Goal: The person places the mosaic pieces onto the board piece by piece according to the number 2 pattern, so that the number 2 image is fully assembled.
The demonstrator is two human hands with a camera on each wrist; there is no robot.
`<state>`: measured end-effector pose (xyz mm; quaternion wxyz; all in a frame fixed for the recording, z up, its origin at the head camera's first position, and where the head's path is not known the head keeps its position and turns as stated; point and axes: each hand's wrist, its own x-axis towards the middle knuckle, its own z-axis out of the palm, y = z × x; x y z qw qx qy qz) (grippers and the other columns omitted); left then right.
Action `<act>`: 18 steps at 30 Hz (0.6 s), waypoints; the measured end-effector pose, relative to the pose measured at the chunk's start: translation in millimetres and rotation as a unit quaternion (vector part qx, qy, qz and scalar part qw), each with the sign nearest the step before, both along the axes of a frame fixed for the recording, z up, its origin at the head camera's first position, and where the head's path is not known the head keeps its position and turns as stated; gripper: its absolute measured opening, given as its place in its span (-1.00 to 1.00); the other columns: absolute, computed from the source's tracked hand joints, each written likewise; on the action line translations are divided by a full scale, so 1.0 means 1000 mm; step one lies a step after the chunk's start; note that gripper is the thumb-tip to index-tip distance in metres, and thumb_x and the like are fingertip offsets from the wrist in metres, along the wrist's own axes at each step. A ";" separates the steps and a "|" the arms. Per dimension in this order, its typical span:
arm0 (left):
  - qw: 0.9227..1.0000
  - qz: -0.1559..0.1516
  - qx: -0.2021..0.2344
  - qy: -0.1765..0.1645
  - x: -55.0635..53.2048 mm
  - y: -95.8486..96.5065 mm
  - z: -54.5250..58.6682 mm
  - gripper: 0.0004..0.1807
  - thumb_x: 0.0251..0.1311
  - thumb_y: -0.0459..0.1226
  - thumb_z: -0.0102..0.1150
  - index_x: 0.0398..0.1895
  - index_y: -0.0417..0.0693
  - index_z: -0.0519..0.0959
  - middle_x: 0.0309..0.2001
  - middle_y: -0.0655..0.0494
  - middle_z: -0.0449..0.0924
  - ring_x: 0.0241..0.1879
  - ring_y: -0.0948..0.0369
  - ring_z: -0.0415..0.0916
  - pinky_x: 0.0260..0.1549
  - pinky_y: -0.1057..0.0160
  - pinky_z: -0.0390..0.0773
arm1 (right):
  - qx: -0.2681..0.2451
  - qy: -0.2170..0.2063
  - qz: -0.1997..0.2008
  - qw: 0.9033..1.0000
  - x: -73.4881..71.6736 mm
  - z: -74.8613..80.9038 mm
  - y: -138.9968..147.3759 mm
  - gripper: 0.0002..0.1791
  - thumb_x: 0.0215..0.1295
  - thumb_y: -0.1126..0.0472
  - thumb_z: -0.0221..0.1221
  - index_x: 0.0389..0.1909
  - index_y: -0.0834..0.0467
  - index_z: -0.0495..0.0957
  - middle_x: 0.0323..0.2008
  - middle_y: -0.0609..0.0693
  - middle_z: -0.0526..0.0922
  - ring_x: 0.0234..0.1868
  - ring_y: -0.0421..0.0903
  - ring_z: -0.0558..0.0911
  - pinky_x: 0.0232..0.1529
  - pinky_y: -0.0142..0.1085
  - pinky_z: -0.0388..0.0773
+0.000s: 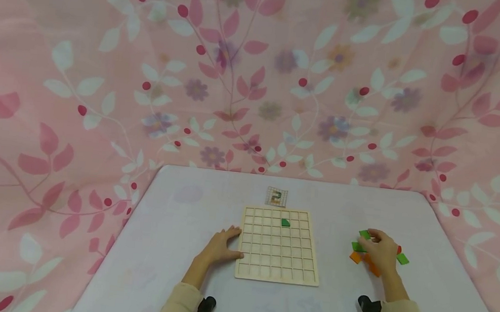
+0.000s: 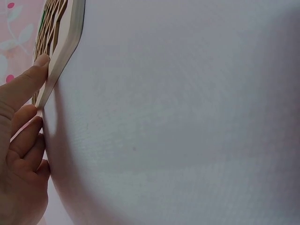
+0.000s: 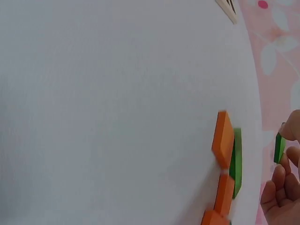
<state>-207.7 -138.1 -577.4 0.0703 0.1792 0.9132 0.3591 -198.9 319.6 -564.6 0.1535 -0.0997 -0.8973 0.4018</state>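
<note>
A pale wooden grid board [image 1: 280, 245] lies on the table, with one green tile with a rounded corner [image 1: 286, 222] in a cell near its far side. At the board's left edge rests my left hand [image 1: 221, 246], thumb and fingers spread; the thumb [image 2: 35, 77] touches the rim in the left wrist view. My right hand [image 1: 380, 249] is over the loose tiles at the right, pinching a small green tile [image 3: 280, 146] between thumb and fingertips. Below it lie orange tiles [image 3: 223, 140] and another green tile [image 3: 237, 164]; the hand hides part of the pile.
A small gridded picture card [image 1: 276, 197] with a figure like a 2 lies beyond the board. At the right of the pile are a green tile [image 1: 402, 259] and a bit of red [image 1: 399, 249]. A floral pink curtain [image 1: 257, 77] hangs behind the white table [image 1: 183, 204].
</note>
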 end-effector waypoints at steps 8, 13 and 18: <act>1.000 -0.002 -0.003 -0.004 0.000 -0.002 -0.001 -0.17 -0.13 -0.09 0.45 0.24 -0.25 0.39 0.28 -0.24 0.31 0.28 -0.34 0.13 0.23 -0.31 0.08 | 0.000 0.025 0.089 0.996 -0.026 -0.001 -0.063 -0.66 -0.01 0.36 0.31 -0.19 0.44 0.58 -0.27 0.31 0.65 -0.32 0.08 0.58 -0.41 -0.46 0.49; 1.000 0.002 -0.005 0.000 0.000 -0.002 -0.003 -0.18 -0.13 -0.08 0.44 0.24 -0.24 0.40 0.28 -0.23 0.32 0.29 -0.30 0.14 0.24 -0.30 0.09 | -0.021 0.050 0.142 0.988 -0.042 -0.007 -0.109 -0.67 -0.06 0.41 0.31 -0.22 0.46 0.58 -0.31 0.29 0.65 -0.38 0.05 0.58 -0.43 -0.40 0.52; 1.000 0.004 -0.003 -0.008 0.001 -0.001 -0.003 -0.18 -0.12 -0.08 0.44 0.25 -0.22 0.39 0.29 -0.22 0.31 0.28 -0.34 0.12 0.24 -0.30 0.08 | -0.021 0.045 0.196 0.979 -0.050 -0.014 -0.145 -0.67 -0.05 0.42 0.28 -0.20 0.46 0.58 -0.32 0.25 0.65 -0.38 0.01 0.57 -0.40 -0.33 0.56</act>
